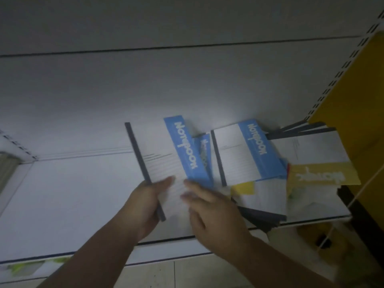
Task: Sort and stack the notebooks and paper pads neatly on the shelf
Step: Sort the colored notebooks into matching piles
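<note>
Centre: white-and-blue lined notebook with dark spine, flat on the white metal shelf. I see the left hand gripping its spine edge and the right hand spread on its cover. Just beside it, an overlapping pile of similar notebooks and a yellow-covered pad crowd the yellow side panel.

Left forearm: bare, enters from bottom left, angled up-right.
Left hand: grips spine edge of notebook, thumb on cover, fingers hidden beneath.
Right forearm: bare, enters from bottom right.
Right hand: palm down, fingers straight, blurred, tips on same cover.
</note>
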Motion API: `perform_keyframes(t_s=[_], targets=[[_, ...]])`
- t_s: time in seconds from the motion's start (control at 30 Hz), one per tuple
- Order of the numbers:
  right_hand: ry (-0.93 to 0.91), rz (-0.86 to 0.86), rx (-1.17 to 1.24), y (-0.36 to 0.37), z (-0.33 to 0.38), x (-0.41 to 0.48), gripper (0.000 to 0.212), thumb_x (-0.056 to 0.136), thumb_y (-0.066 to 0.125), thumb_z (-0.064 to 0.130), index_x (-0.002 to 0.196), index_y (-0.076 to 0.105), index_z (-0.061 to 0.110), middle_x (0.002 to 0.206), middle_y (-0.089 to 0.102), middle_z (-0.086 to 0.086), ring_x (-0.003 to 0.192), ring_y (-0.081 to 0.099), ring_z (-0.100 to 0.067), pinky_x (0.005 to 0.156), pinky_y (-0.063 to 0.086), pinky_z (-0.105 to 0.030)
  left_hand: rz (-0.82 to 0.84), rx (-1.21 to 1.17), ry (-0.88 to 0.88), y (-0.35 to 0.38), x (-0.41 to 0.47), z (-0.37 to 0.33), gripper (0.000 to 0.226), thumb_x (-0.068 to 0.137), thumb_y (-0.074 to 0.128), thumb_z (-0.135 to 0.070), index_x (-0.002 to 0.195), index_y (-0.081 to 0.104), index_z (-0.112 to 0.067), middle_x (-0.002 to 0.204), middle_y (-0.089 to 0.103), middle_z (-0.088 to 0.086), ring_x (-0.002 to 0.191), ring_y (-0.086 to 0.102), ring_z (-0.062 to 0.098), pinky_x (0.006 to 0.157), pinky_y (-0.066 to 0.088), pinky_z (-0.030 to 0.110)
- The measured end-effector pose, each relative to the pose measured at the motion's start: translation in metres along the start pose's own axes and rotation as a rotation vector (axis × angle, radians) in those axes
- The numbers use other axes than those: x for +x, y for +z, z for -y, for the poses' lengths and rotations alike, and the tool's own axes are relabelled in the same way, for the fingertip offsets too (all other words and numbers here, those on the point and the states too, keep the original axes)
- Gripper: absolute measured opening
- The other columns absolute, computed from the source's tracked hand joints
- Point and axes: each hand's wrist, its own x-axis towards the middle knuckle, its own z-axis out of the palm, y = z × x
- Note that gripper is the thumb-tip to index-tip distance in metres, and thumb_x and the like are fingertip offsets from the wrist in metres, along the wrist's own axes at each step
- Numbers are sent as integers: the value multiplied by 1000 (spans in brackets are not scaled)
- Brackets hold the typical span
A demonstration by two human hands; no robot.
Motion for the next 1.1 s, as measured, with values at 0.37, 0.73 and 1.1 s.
perform_keyframes(t_s=[0.37,0.73,1.1], targets=[[287,536,-578,37,-12,46,51,85,50,14,135,39,18,146,31,-5,140,18,-24,117,11,-42,-144,59,47,-89,-20,-1,33,85,58,-6,113,63,-23,102,74,7,88,72,27,66,57,37],[368,-51,162,10,-3,40,39,99,45,18,138,49,25,127,62,-3,112,60,-20,89,48,-25,-440,59,-19,-105,-22,-19,25,92,48,-11,114,60,-12,81,66,13,72,61,30,57,51,33],[41,218,29,0,-13,27,50,80,36,27,116,68,13,132,59,-5,125,52,-18,102,45,-48,-175,167,24,-56,-11,-11,26,84,62,-2,109,65,-9,99,74,14,86,72,30,74,57,41]])
